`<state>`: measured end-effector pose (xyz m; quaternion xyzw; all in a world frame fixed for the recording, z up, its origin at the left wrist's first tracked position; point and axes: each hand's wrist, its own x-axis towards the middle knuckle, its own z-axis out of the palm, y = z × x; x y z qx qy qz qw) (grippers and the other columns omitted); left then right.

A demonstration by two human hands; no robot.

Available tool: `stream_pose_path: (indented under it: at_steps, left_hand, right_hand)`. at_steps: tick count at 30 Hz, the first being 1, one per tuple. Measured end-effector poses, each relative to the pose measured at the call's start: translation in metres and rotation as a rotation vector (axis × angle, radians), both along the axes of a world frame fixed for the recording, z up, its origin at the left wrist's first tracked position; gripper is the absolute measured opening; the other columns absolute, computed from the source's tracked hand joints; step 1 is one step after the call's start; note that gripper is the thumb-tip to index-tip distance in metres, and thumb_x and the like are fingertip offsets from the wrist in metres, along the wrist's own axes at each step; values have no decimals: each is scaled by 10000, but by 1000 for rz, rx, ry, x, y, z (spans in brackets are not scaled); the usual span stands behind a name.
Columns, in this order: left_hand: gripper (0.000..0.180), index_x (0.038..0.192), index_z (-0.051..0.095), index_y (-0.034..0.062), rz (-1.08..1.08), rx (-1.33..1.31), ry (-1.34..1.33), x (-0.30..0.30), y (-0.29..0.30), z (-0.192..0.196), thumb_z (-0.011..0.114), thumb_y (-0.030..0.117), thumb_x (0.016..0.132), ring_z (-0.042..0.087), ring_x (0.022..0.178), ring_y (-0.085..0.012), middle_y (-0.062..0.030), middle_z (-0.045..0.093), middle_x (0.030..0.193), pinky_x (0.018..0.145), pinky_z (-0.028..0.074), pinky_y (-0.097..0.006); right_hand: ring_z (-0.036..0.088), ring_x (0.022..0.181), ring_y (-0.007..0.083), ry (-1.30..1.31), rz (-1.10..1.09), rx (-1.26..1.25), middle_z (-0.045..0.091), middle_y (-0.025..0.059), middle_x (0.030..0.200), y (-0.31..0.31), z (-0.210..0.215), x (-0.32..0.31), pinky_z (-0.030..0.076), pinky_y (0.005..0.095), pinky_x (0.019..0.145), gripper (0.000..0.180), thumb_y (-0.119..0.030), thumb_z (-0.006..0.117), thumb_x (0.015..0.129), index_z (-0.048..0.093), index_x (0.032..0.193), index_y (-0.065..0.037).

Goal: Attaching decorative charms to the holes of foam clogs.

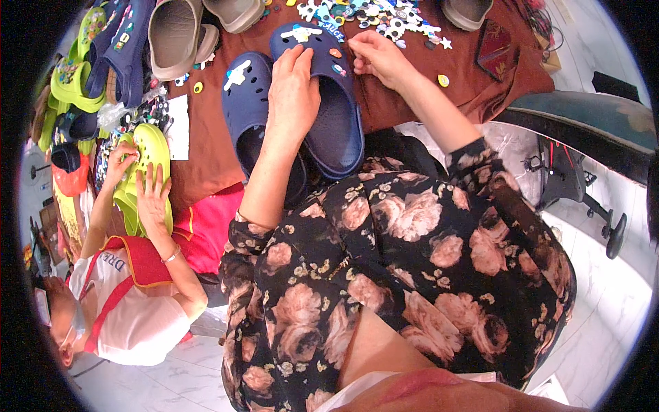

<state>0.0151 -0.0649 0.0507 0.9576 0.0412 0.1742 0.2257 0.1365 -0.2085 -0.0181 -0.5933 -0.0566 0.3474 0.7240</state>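
The person's left hand (292, 93) lies flat and spread over the navy clog (322, 103), palm pressing the strap end and the mouth of the shoe, fingers reaching toward its perforated toe. It pins the shoe down rather than closing around it. The right hand (376, 58) sits just beside the toe on the shoe's right edge, fingertips pinched together at the upper; whether a charm is between them cannot be told, since the fingers hide the spot.

The clog runs lengthwise away from the body, heel opening near the person's floral dress (412, 261) and toe pointing up toward the scattered shoe charms (371, 14) on the brown cloth (398, 110). So the toe holes lie ahead of the left fingertips and directly under the right fingertips; the right hand is the nearer one to the toe, the left covers the middle and heel. A white charm (301, 31) and small round charms already sit on the toe.

A second navy clog (246, 103), with a white charm of its own, lies parallel, touching the left side of the first, under the left wrist's outer edge.

Further to the left of the left hand, a co-worker's 2 hands (141, 178) rest on lime green clogs (147, 172), well apart from the person's own. Tan clogs (175, 34) lie beyond the second shoe
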Motion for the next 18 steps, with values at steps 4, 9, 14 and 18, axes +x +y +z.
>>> stream_pose_path:
  at_steps: [4, 9, 14, 18]
  left_hand:
    - [420, 1137, 488, -38, -31, 21, 16, 2, 1, 2, 568, -2, 727, 416, 1146, -364, -200, 467, 1204, 965, 359, -405]
    - [401, 1140, 493, -19, -14, 58, 9, -13, -1, 18, 588, 98, 769, 420, 1142, -360, -189, 476, 1199, 970, 340, -430]
    - [358, 1098, 551, 50, 56, 432, 12, -35, 5, 48, 603, 250, 806, 450, 1131, -314, -95, 555, 1121, 958, 319, -481]
    - [299, 1033, 593, 43, 14, 295, 10, -41, 21, 31, 593, 251, 819, 493, 1074, -317, -112, 602, 1024, 920, 357, -423]
  right_hand:
    - [564, 757, 167, -1138, -26, -176, 569, 64, 854, 2, 6, -22, 460, 289, 689, 214, -157, 561, 835, 628, 1025, -84]
    - [601, 736, 120, -650, -189, -213, 648, 69, 814, -18, 3, -4, 478, 249, 669, 197, -195, 571, 837, 645, 973, -73]
    - [544, 683, 36, -809, -394, -441, 620, -31, 779, -79, 1, 20, 443, 188, 599, 188, -164, 560, 860, 634, 1013, -84]
    - [626, 697, 192, -901, -397, -674, 648, 105, 796, -91, 10, 14, 492, 299, 651, 194, -215, 601, 808, 650, 937, -78]
